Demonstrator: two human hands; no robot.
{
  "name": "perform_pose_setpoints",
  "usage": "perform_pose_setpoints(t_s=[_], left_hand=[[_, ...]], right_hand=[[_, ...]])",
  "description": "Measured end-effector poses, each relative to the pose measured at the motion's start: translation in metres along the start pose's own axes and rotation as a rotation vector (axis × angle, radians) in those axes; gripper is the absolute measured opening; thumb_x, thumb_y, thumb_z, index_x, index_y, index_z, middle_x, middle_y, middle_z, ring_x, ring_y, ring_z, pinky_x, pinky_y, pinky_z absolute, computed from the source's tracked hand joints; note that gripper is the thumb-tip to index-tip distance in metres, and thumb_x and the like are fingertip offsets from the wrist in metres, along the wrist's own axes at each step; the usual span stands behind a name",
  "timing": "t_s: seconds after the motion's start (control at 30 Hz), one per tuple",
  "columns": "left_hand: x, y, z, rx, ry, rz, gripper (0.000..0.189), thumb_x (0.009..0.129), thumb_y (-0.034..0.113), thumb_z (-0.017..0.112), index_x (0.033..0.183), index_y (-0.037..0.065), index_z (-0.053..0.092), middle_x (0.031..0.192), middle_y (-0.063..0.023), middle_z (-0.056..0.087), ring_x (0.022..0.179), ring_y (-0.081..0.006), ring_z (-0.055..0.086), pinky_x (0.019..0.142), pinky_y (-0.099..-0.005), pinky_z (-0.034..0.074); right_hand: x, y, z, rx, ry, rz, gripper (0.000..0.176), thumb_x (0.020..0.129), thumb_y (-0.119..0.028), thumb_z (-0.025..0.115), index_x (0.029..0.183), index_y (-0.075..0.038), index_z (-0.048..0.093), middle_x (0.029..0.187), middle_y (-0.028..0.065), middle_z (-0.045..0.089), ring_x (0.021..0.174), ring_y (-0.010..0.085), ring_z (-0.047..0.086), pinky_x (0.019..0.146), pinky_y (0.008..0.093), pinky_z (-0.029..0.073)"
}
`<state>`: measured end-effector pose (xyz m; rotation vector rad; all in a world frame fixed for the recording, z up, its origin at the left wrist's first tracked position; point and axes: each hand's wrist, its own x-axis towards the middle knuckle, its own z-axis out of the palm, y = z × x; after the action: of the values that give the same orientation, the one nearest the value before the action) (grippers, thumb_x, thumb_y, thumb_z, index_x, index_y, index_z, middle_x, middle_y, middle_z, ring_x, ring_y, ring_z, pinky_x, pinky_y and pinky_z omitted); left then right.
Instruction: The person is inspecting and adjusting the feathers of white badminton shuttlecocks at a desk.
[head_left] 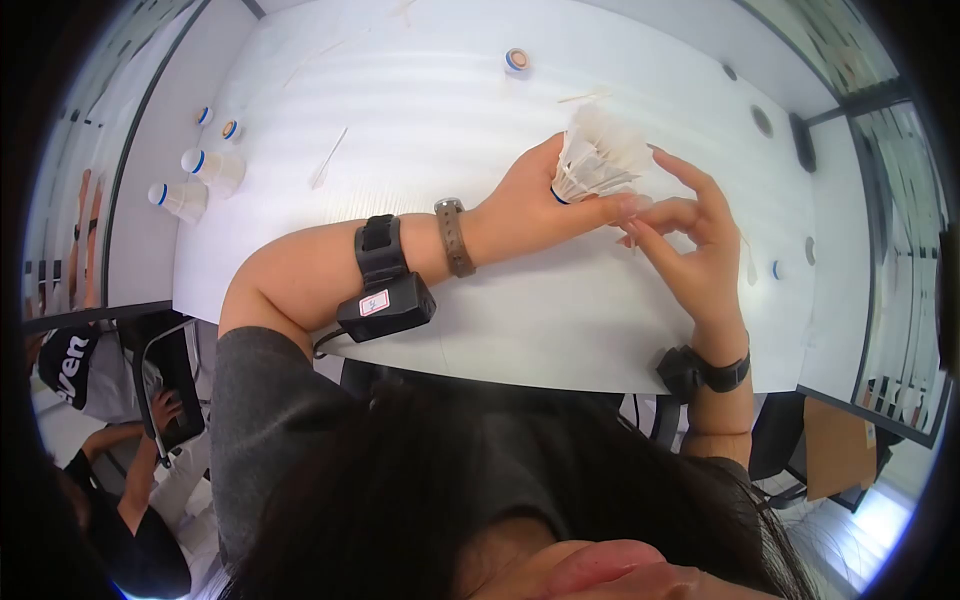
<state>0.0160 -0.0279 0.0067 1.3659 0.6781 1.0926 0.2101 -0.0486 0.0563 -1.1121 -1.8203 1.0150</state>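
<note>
My left hand (535, 205) is closed around the cork end of a white feather shuttlecock (605, 155), whose feathers fan out up and to the right. A thin blue band shows at its base by my fingers. My right hand (695, 235) meets the left thumb tip at the lower edge of the feathers. Its thumb and a finger are pinched together while the index finger reaches up beside the skirt. A small pale sliver shows under the pinch, too small to name.
Two shuttlecocks (215, 172) lie at the table's left. Loose cork heads (516, 60) with blue bands are scattered about, one at the right (777, 269). Loose feathers (330, 160) lie on the white table (420, 120). Another person (130, 500) sits at lower left.
</note>
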Motion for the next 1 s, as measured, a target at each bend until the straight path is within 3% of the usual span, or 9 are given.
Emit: perform_pose_setpoints(t_s=[0.1, 0.5, 0.6, 0.8, 0.9, 1.0], left_hand=[[0.000, 0.005, -0.001, 0.011, -0.076, -0.075, 0.039, 0.086, 0.025, 0.072, 0.117, 0.005, 0.058, 0.107, -0.0043, 0.067, 0.098, -0.0119, 0.063, 0.085, -0.0297, 0.051], [0.000, -0.005, 0.000, 0.152, -0.026, 0.105, 0.031, 0.084, 0.017, 0.071, 0.111, 0.005, 0.064, 0.100, -0.0090, 0.069, 0.091, -0.0172, 0.066, 0.081, -0.0300, 0.052], [-0.001, -0.008, 0.000, 0.184, -0.031, 0.141, 0.029, 0.084, 0.017, 0.070, 0.110, 0.004, 0.064, 0.100, -0.0099, 0.069, 0.090, -0.0188, 0.067, 0.080, -0.0307, 0.053], [0.000, -0.007, -0.002, 0.235, -0.042, 0.154, 0.029, 0.082, 0.016, 0.071, 0.107, 0.004, 0.064, 0.100, -0.0102, 0.069, 0.090, -0.0210, 0.067, 0.080, -0.0323, 0.053], [-0.001, -0.006, -0.001, 0.169, -0.035, 0.164, 0.028, 0.081, 0.016, 0.071, 0.106, 0.004, 0.065, 0.100, -0.0107, 0.069, 0.091, -0.0225, 0.067, 0.081, -0.0328, 0.053], [-0.001, -0.007, -0.002, 0.249, -0.022, 0.182, 0.030, 0.084, 0.017, 0.073, 0.109, 0.004, 0.062, 0.101, -0.0062, 0.068, 0.092, -0.0134, 0.064, 0.082, -0.0296, 0.052]], right_hand=[[-0.001, 0.001, 0.000, 0.005, -0.026, 0.013, 0.059, 0.080, 0.004, 0.066, 0.135, -0.002, 0.045, 0.075, 0.0050, 0.069, 0.071, 0.0129, 0.069, 0.068, 0.0217, 0.052], [0.001, 0.004, -0.001, -0.082, 0.010, 0.096, 0.055, 0.078, 0.003, 0.069, 0.130, -0.001, 0.050, 0.076, 0.0058, 0.071, 0.074, 0.0105, 0.067, 0.071, 0.0220, 0.052], [-0.001, 0.011, -0.004, -0.066, -0.003, 0.121, 0.049, 0.078, 0.003, 0.070, 0.124, 0.000, 0.054, 0.078, 0.0061, 0.071, 0.073, 0.0105, 0.067, 0.071, 0.0223, 0.052], [-0.001, 0.010, -0.004, -0.154, -0.057, 0.146, 0.021, 0.078, 0.001, 0.069, 0.098, 0.005, 0.067, 0.079, 0.0080, 0.071, 0.072, 0.0117, 0.066, 0.070, 0.0237, 0.052], [-0.001, 0.011, -0.003, -0.252, -0.071, 0.035, 0.013, 0.077, 0.000, 0.070, 0.090, 0.005, 0.069, 0.079, 0.0076, 0.071, 0.071, 0.0117, 0.065, 0.069, 0.0238, 0.051], [-0.001, 0.011, -0.002, -0.252, -0.062, 0.027, 0.010, 0.078, 0.000, 0.069, 0.088, 0.002, 0.070, 0.079, 0.0074, 0.071, 0.069, 0.0116, 0.063, 0.067, 0.0239, 0.050]])
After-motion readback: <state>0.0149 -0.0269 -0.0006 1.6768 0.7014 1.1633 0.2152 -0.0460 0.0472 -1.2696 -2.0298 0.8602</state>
